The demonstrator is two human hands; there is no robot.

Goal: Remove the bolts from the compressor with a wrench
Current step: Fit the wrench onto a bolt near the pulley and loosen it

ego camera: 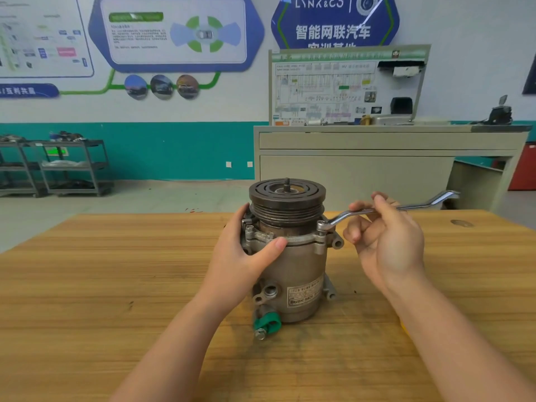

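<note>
A grey metal compressor (293, 274) stands upright on the wooden table (116, 285), its dark pulley on top. My left hand (246, 250) grips its upper body from the left, thumb across the front flange. A silver ring wrench (348, 213) sits with its ring end on a bolt (321, 227) at the compressor's right flange. My right hand (383, 236) holds the wrench shaft between thumb and fingers, and the handle sticks out to the right behind it. Another bolt (250, 228) shows on the left flange.
A green cap (268, 323) and a fitting stick out at the compressor's lower front. Behind the table stands a grey bench (377, 158) with a wiring display board (345, 85). Metal shelf carts (58, 166) line the far left wall.
</note>
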